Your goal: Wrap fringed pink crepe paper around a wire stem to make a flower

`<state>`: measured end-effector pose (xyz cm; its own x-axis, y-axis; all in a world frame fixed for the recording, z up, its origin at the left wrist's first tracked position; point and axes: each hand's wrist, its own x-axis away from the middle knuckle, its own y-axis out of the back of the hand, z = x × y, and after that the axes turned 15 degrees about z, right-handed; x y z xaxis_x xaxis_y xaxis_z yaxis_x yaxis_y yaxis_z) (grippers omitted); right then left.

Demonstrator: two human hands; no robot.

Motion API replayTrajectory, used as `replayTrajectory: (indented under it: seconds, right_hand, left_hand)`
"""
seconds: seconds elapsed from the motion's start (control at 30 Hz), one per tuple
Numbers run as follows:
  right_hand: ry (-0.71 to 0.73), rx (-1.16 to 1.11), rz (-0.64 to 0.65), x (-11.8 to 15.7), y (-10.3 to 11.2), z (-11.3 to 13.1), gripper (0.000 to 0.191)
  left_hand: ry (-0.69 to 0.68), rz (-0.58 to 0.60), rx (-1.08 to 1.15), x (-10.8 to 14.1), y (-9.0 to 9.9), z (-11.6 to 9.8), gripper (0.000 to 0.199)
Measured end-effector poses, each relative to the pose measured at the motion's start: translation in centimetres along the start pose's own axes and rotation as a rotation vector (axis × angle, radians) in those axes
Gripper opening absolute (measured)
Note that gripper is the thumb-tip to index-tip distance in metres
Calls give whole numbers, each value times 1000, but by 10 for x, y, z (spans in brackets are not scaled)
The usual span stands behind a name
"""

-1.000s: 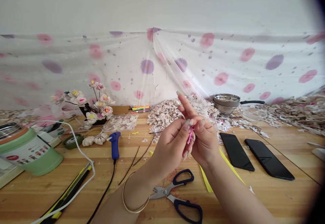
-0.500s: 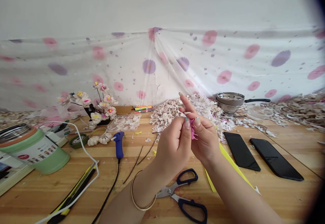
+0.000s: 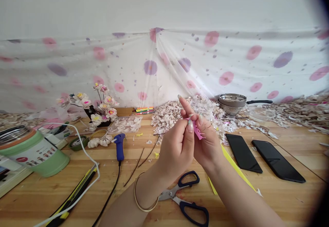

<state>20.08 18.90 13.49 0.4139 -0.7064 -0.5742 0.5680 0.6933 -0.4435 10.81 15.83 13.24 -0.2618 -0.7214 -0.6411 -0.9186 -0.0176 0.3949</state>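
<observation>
A small pink fringed strip (image 3: 197, 131) is pinched between the fingertips of both hands above the middle of the table. My left hand (image 3: 177, 144), with a gold bangle at the wrist, presses thumb and fingers on the strip's left end. My right hand (image 3: 207, 139) grips it from the right, its index finger pointing up and away. Open scissors (image 3: 189, 204) with dark blue handles lie below the hands. Yellow strips (image 3: 238, 165) lie partly under the right forearm.
A blue glue gun (image 3: 119, 147), thin brown stems (image 3: 135, 168), a cutter knife (image 3: 74, 196) and a green container (image 3: 41, 155) lie left. Two black phones (image 3: 243, 152) are right. Behind are petal heaps (image 3: 168, 115), metal bowls (image 3: 232, 103) and a flower arrangement (image 3: 99, 107).
The pink strip now shows more of its length, slanting down to the right between the hands. The right hand's fingers have shifted slightly left, and its thumb has bent a little.
</observation>
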Motion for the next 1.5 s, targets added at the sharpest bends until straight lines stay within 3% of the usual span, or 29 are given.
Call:
replayTrajectory:
  seconds: [0.2,0.4,0.57,0.77,1.0,1.27,1.4,1.5]
  right_hand:
    - [-70,-161,-38,3,-8,-1,11]
    - [-170,-298,-86,6,-10,0,49]
    - [-72,-179,-104,6,-13,-2,26]
    - [-83,-69,-59,9,-8,-4,39]
    - [-87,-135,-136,10,-7,-6,40]
    - [29,-114,-113,8,-6,-10,23]
    - [-22,-86,-46,7,-7,-6,19]
    - [-70,-129,-73,7,-8,-4,31]
  left_hand:
    - [-142,-109,-376,2,-2,5,15]
    - [-218,-138,-496,1,-2,6,14]
    - [-220,-145,-463,2,-3,5,12]
    - [-217,-131,-506,2,-3,7,14]
    - [-294,-153,-573,-1,-2,8,18]
    - [-257,-146,-497,1,-3,8,19]
    - [-256,-141,-512,0,-3,10,14]
    - [-275,-156,-554,-1,-3,11,13]
